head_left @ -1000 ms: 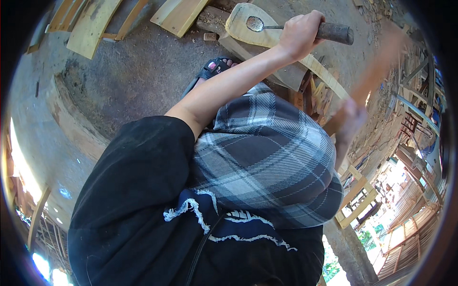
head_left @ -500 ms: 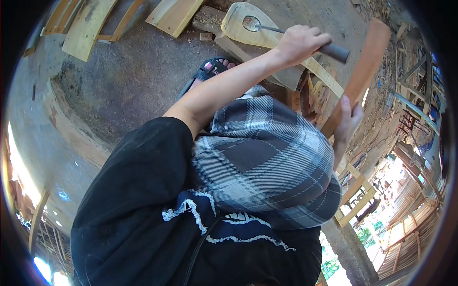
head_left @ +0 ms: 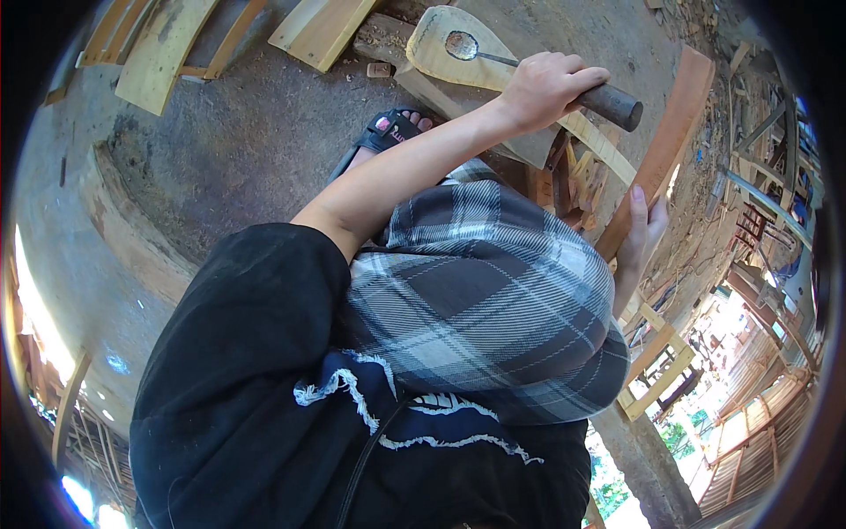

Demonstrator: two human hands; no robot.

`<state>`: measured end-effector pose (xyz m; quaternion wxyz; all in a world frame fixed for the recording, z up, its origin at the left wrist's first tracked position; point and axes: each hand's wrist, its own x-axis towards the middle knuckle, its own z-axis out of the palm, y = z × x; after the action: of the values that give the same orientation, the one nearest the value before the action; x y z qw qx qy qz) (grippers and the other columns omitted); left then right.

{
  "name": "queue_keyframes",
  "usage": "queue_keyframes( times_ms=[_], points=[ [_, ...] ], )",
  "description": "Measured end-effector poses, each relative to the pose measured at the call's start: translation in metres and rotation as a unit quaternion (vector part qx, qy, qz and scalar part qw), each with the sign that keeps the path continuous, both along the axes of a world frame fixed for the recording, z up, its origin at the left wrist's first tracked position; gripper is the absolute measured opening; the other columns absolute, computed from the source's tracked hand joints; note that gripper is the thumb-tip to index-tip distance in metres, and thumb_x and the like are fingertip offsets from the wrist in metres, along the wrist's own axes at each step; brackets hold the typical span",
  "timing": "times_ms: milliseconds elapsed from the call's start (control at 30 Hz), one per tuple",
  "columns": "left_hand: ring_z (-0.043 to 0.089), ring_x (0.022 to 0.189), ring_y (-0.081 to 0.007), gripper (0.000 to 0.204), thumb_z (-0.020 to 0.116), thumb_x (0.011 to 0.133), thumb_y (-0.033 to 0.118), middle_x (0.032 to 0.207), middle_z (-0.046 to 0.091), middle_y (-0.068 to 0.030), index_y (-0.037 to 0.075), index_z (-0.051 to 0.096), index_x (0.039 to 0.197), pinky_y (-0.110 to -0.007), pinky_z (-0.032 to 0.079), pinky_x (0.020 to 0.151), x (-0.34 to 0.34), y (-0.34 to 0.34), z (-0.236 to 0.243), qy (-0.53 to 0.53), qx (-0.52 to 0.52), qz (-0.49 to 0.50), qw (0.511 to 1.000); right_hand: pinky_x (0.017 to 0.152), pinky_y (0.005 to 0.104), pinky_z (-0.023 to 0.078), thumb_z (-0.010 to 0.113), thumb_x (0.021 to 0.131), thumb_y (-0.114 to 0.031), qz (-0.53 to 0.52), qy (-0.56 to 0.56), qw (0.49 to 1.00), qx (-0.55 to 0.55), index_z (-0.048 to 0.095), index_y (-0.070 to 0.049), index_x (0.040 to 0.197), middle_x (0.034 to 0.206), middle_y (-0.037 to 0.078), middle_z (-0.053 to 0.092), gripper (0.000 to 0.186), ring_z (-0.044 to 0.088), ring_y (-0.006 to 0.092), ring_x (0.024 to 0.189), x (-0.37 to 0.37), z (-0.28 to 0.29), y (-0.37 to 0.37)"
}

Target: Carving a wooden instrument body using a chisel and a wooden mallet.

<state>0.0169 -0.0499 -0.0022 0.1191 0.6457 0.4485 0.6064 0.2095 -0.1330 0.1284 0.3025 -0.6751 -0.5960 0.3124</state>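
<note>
My left hand (head_left: 548, 91) is closed around a dark grey cylinder (head_left: 612, 107), whose blunt end sticks out to the right. Its other end is hidden by the fingers. Beside the knuckles lies a pale, rounded wooden board (head_left: 434, 55) with a small round patch on it. From that patch a thin dark rod (head_left: 497, 59) runs toward my left hand; I cannot tell whether it joins the cylinder. My right hand (head_left: 646, 227) grips a long reddish-brown wooden plank (head_left: 667, 141) near its lower end, thumb on its face. The plank stands tilted, apart from the cylinder.
Wooden boards (head_left: 323, 31) and a slatted piece (head_left: 165, 51) lie at the upper left. A small block (head_left: 379, 70) sits by a timber beam. My sandalled foot (head_left: 388, 130) is on the concrete floor. Wood scraps fill the right side, near a pale wooden frame (head_left: 661, 361).
The cylinder's free end has swung slightly downward with my left hand. The reddish plank has shifted a little down and left in my right hand.
</note>
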Motion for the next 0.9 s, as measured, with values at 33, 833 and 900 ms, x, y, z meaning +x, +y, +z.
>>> queue_keyframes(
  times_ms=[33, 833, 900],
  points=[
    [0.063, 0.081, -0.0278, 0.049, 0.077, 0.062, 0.009, 0.086, 0.061, -0.0056, 0.015, 0.060, 0.108, -0.039, 0.050, 0.069, -0.001, 0.000, 0.001, -0.010, -0.006, -0.002, 1.000, 0.063, 0.0250, 0.044, 0.066, 0.088, -0.032, 0.001, 0.000, 1.000, 0.000, 0.058, 0.004, 0.097, 0.083, 0.006, 0.061, 0.039, 0.053, 0.0093, 0.072, -0.001, 0.000, 0.000],
    [0.064, 0.090, -0.0305, 0.049, 0.078, 0.064, 0.008, 0.099, 0.066, -0.0085, 0.011, 0.059, 0.108, -0.038, 0.053, 0.076, -0.017, 0.007, 0.010, -0.096, -0.014, 0.061, 0.993, 0.063, 0.0256, 0.044, 0.066, 0.088, -0.035, 0.030, -0.012, 0.999, -0.018, 0.059, 0.004, 0.102, 0.082, 0.006, 0.060, 0.042, 0.054, 0.0105, 0.071, -0.008, 0.003, 0.000],
    [0.064, 0.090, -0.0305, 0.049, 0.078, 0.063, 0.008, 0.099, 0.066, -0.0085, 0.011, 0.059, 0.108, -0.038, 0.053, 0.076, -0.017, 0.006, 0.009, -0.095, -0.011, 0.061, 0.994, 0.063, 0.0258, 0.044, 0.066, 0.088, -0.035, 0.032, -0.016, 0.999, -0.037, 0.059, 0.004, 0.102, 0.082, 0.006, 0.060, 0.042, 0.054, 0.0106, 0.070, -0.006, 0.003, 0.000]
  ],
)
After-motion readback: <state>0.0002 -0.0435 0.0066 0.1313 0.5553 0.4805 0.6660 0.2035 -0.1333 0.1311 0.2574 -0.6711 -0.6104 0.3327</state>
